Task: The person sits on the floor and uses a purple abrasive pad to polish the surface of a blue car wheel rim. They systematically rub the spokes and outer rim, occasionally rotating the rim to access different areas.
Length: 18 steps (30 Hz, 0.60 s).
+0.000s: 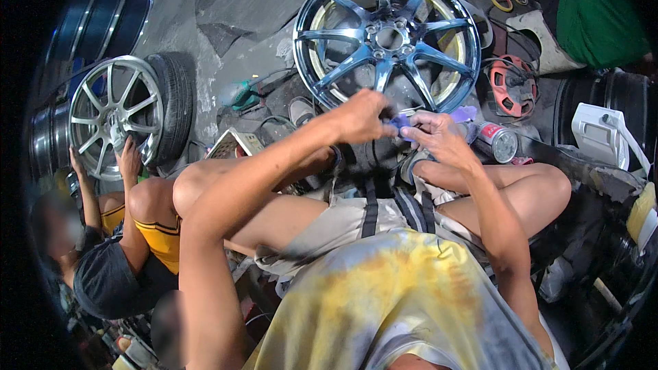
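The left hand and the right hand pinch a small purple piece between them; its direction and long axis I cannot tell. Just beyond is the wheel, its spoked face upward.

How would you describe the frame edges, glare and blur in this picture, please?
In the head view, black corners mark the fisheye's edge; in the head view, glare streaks the shiny bluish wheel; in the head view, the left hand looks slightly smeared beside the purple item.
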### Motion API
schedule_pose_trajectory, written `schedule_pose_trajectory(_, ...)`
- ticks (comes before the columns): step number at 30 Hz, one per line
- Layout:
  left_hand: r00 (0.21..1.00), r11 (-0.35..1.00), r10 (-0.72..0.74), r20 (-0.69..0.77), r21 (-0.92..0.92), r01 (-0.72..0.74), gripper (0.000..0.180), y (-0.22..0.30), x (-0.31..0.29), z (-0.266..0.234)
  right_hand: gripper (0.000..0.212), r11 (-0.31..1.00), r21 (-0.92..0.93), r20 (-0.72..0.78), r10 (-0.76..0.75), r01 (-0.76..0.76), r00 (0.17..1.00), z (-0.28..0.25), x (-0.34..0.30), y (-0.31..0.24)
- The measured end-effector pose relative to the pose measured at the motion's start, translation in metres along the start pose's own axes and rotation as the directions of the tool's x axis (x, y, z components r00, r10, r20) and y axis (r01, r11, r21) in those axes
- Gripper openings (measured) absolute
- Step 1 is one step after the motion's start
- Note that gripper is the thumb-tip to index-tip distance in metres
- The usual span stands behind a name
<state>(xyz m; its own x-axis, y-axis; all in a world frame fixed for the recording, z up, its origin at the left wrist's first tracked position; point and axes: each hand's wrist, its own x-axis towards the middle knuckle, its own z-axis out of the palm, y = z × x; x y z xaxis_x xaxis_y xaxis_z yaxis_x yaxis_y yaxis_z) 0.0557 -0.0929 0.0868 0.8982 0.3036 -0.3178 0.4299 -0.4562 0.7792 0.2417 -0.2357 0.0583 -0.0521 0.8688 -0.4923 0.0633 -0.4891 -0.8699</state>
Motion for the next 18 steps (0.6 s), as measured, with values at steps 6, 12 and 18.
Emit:
schedule_pose_trajectory(6,0.990,0.993,-0.116,-0.084,-0.010,0.116,0.031,0.000,-0.014,0.015,0.012,0.999,-0.033,0.079,-0.017,0.020,0.997,0.004,0.004,0.011)
schedule_pose_trajectory(12,0.990,0.980,-0.141,-0.019,0.142,0.142,0.033,0.001,-0.010,0.021,0.015,0.990,-0.086,-0.006,-0.110,0.109,0.994,0.008,0.008,0.019)
schedule_pose_trajectory(18,0.953,0.913,-0.299,-0.043,0.276,0.299,0.034,-0.057,-0.026,-0.042,0.019,0.962,-0.215,-0.604,-0.267,0.169,0.751,-0.083,0.016,0.035)
